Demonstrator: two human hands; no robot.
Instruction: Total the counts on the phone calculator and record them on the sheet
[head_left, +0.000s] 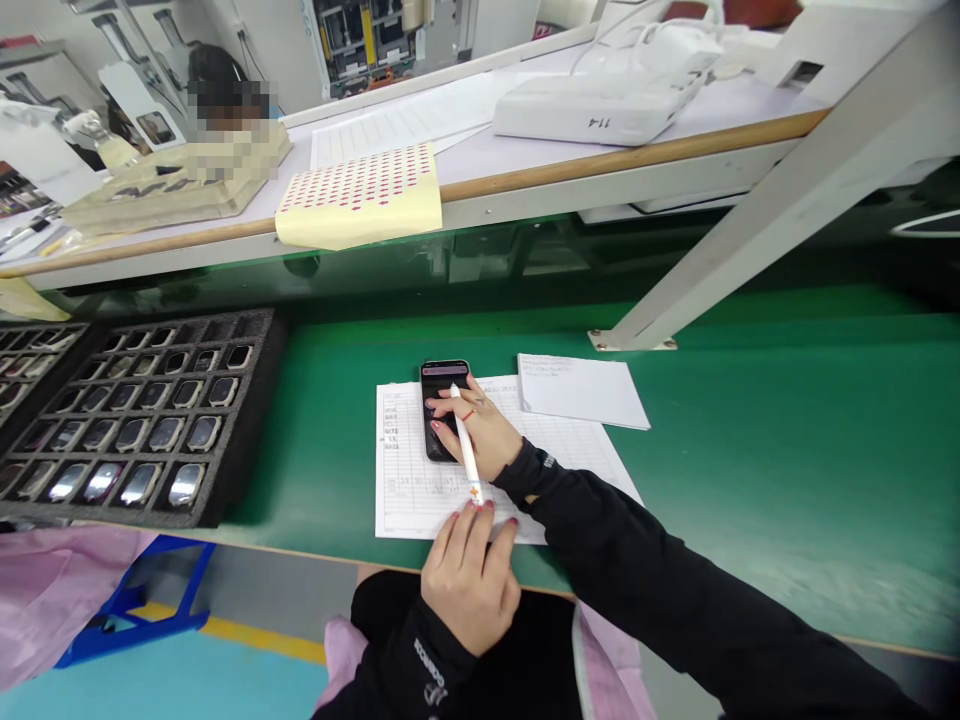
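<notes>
My right hand (pixel 484 430) holds a white pen (pixel 466 450) slanted between its fingers, its lower end pointing toward me. Fingertips of that same hand rest over the screen of a dark smartphone (pixel 442 372). The phone lies on a printed form sheet (pixel 409 510) with a table grid and some handwriting. My left hand (pixel 472 580) lies palm down at the table's front edge, fingers stretched out onto the paper, close to the pen's lower end. Whether those fingertips touch the pen I cannot tell. A small pad of white paper (pixel 583 390) overlaps the form's upper right.
On the left of the green table (pixel 750 450) stands a black foam tray (pixel 259 370) with rows of watch-like screen pieces. A slanted white post (pixel 720 240) is bolted behind the pad. The shelf above carries a yellow sticker sheet (pixel 360 200) and a white device (pixel 577 110). One person sits beyond.
</notes>
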